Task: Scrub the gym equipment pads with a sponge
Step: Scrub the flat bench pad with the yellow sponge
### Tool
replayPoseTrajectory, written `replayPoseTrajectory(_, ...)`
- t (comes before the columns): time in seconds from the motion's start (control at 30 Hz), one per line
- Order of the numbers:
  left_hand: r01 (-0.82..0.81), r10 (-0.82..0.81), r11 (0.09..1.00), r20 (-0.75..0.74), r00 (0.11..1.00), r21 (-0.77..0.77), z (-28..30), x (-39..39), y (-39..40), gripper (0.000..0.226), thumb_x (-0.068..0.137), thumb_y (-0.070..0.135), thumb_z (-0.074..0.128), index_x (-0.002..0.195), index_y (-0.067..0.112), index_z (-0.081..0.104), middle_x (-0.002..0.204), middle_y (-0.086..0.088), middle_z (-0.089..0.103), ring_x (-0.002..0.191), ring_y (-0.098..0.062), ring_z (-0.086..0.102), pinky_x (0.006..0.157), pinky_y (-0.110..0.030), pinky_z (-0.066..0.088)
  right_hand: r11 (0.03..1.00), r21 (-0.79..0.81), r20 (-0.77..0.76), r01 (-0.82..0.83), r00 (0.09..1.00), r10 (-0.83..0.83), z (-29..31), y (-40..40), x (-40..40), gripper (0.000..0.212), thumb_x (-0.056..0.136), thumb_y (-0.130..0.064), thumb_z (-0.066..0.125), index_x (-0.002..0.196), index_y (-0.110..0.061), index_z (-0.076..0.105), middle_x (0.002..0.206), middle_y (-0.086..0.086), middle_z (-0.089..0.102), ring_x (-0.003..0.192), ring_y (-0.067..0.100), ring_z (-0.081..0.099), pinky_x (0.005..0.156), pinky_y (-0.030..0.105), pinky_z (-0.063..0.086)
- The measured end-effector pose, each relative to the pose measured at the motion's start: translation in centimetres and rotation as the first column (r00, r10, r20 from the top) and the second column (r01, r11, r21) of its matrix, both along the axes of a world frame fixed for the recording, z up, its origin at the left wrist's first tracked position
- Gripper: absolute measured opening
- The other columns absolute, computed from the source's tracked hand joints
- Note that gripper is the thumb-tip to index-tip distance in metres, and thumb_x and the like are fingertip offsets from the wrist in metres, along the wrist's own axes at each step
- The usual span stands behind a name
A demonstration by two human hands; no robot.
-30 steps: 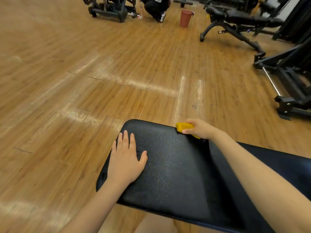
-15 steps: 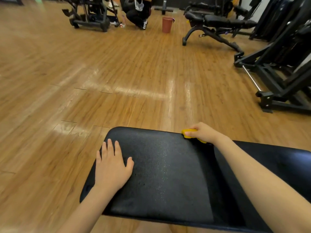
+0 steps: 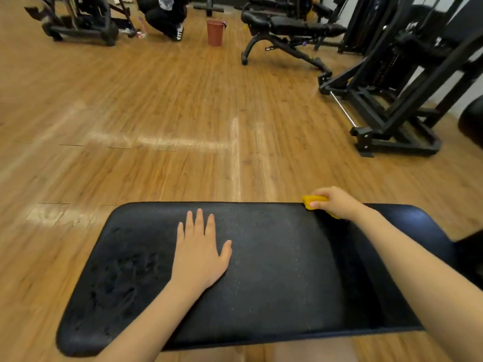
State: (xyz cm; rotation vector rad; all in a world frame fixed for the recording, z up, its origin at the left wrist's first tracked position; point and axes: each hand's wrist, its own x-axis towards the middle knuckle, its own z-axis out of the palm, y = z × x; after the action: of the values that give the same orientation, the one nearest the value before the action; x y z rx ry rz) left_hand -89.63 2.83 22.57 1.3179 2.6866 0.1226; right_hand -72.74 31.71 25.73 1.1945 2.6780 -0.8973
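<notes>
A black bench pad (image 3: 274,283) fills the lower part of the head view, its surface damp with a smeared patch at the left end. My left hand (image 3: 200,253) lies flat on the pad's middle, fingers straight and spread. My right hand (image 3: 337,202) grips a yellow sponge (image 3: 313,200) at the pad's far edge, right of centre. Most of the sponge is hidden under my fingers.
Wooden floor (image 3: 156,113) lies beyond the pad. A black weight machine frame (image 3: 397,118) stands at the right. An adjustable bench (image 3: 290,30) and a red-brown bucket (image 3: 214,32) sit at the back. A crouching person (image 3: 164,17) is by other equipment at the back left.
The view has swung so the pad lies level across the frame. My left hand now rests nearer the pad's middle. My right hand stays with the sponge on the far edge.
</notes>
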Motion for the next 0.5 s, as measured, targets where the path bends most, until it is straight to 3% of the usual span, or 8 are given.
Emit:
replayPoseTrajectory(0.07, 0.004, -0.004, 1.000, 0.006, 1.000, 0.022, -0.1, 0.1, 0.0, 0.097, 0.071, 0.061, -0.011, 0.153, 0.012, 0.010, 0.159, -0.015, 0.002, 0.147, -0.032, -0.004, 0.118, -0.044, 0.001, 0.997, 0.050, 0.034, 0.063, 0.997, -0.065, 0.3, 2.3, 3.3, 0.018, 0.088, -0.024, 0.063, 0.095, -0.008, 0.062, 0.089, 0.009, 0.060, 0.087, 0.027, 0.055, 0.067, 0.030, 0.036)
replayPoseTrajectory(0.17, -0.004, 0.004, 0.999, -0.005, 1.000, 0.037, -0.2, 0.1, 0.1, 0.100, 0.069, 0.060, -0.011, 0.152, 0.011, 0.014, 0.159, -0.016, 0.006, 0.147, -0.032, -0.001, 0.117, -0.046, 0.003, 0.992, 0.038, 0.056, 0.120, 0.991, -0.122, 0.7, 3.8, 4.3, 0.026, 0.088, -0.023, 0.062, 0.105, -0.002, 0.063, 0.101, 0.014, 0.062, 0.098, 0.030, 0.056, 0.079, 0.033, 0.038)
replayPoseTrajectory(0.3, -0.017, 0.017, 0.999, -0.016, 1.000, 0.033, -0.4, 0.1, 0.2, 0.100, 0.069, 0.061, -0.009, 0.152, 0.011, 0.015, 0.159, -0.016, 0.006, 0.147, -0.032, -0.001, 0.117, -0.045, 0.003, 0.998, -0.052, -0.061, 0.034, 0.997, -0.037, 0.1, 1.7, 0.3, 0.027, 0.088, -0.021, 0.062, 0.109, -0.004, 0.063, 0.108, 0.014, 0.064, 0.101, 0.030, 0.057, 0.090, 0.035, 0.040)
replayPoseTrajectory(0.37, -0.016, 0.017, 0.999, -0.005, 1.000, 0.046, -0.4, 0.1, 0.2, 0.095, 0.074, 0.062, -0.004, 0.152, 0.011, 0.017, 0.159, -0.015, 0.008, 0.147, -0.031, 0.000, 0.118, -0.045, 0.003, 0.999, -0.049, -0.069, -0.001, 0.998, -0.002, -0.6, 1.1, 0.0, 0.029, 0.088, -0.027, 0.063, 0.105, -0.004, 0.065, 0.106, 0.018, 0.064, 0.100, 0.034, 0.057, 0.089, 0.040, 0.042)
replayPoseTrajectory(0.5, -0.015, 0.015, 0.999, -0.010, 1.000, 0.034, -0.5, 0.0, 0.1, 0.073, 0.095, 0.057, 0.023, 0.153, 0.014, 0.011, 0.160, -0.010, 0.001, 0.147, -0.026, -0.005, 0.119, -0.041, 0.001, 1.000, -0.012, -0.092, -0.007, 0.996, 0.006, -0.7, 2.4, 3.2, 0.026, 0.086, -0.028, 0.064, 0.104, -0.008, 0.065, 0.101, 0.013, 0.065, 0.095, 0.030, 0.058, 0.080, 0.037, 0.042)
